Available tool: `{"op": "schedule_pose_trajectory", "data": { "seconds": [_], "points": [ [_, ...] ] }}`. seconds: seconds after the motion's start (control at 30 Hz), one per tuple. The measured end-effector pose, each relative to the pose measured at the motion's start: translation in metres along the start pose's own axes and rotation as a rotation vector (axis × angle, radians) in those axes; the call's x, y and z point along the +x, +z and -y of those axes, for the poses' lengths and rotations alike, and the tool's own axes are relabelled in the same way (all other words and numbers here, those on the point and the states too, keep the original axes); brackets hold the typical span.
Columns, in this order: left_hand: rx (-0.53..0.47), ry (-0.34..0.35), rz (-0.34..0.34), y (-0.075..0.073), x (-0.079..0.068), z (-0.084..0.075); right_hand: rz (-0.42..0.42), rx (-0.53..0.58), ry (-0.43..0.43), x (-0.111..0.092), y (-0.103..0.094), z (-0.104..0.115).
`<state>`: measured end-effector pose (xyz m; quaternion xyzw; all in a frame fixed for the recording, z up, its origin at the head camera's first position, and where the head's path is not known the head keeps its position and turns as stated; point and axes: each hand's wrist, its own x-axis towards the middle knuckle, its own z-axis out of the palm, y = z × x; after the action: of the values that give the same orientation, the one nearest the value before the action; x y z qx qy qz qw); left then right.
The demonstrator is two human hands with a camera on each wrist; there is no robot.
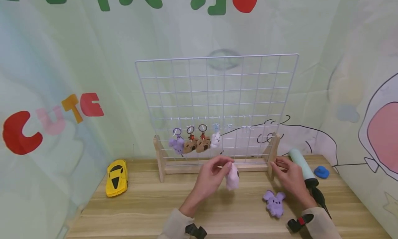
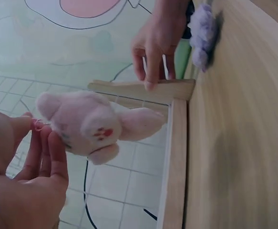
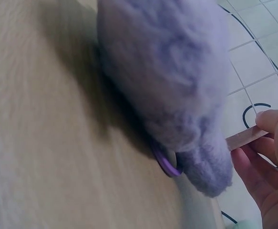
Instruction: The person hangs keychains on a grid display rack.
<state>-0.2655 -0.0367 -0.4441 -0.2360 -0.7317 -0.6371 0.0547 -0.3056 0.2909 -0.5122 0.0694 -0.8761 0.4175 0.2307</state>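
Observation:
My left hand (image 1: 211, 175) pinches the small pink ring at the top of a pale pink plush keychain (image 1: 232, 178), which hangs in front of the rack's lower bar. A red paw mark shows on the plush (image 2: 84, 121) in the left wrist view. With thumb and fingers on either side, my right hand (image 1: 289, 175) grips the right wooden upright (image 1: 274, 149) of a white wire grid rack (image 1: 217, 57). Just below that hand, a purple plush keychain (image 1: 275, 204) lies on the table. Its purple ring (image 3: 165, 160) pokes out underneath in the right wrist view.
On the grid hang a purple plush (image 1: 177, 145), two brown plushes (image 1: 190, 145) and a white plush (image 1: 216, 140), with bare hooks to their right. A yellow toy car (image 1: 116, 178) stands left. A pale green cylinder (image 1: 301, 164) and a blue toy duck (image 1: 321, 172) lie right.

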Motion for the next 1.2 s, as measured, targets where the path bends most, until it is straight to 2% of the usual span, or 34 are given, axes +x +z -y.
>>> {"op": "schedule_pose_trajectory", "data": {
  "seconds": [0.17, 0.5, 0.63, 0.83, 0.93, 1.03, 1.2],
  "points": [
    [-0.018, 0.070, -0.035, 0.007, 0.008, -0.013, -0.014, 0.005, -0.002, 0.000, -0.001, 0.001],
    [-0.020, 0.129, -0.085, 0.011, 0.030, -0.029, 0.001, 0.010, 0.009, -0.001, -0.002, 0.002],
    [-0.025, 0.128, -0.115, 0.010, 0.036, -0.034, -0.003, 0.005, 0.009, -0.002, 0.000, 0.000],
    [0.005, 0.089, -0.239, 0.008, 0.037, -0.037, -0.001, 0.013, 0.004, -0.003, 0.002, -0.004],
    [0.001, 0.094, -0.271, 0.006, 0.038, -0.039, -0.003, 0.002, 0.000, -0.002, 0.002, -0.004],
    [0.080, 0.115, -0.291, 0.005, 0.039, -0.041, -0.006, -0.006, -0.004, -0.001, 0.002, -0.005],
    [0.292, 0.177, -0.333, 0.005, 0.041, -0.046, -0.017, -0.001, 0.000, 0.001, 0.002, -0.005]
  ]
}}
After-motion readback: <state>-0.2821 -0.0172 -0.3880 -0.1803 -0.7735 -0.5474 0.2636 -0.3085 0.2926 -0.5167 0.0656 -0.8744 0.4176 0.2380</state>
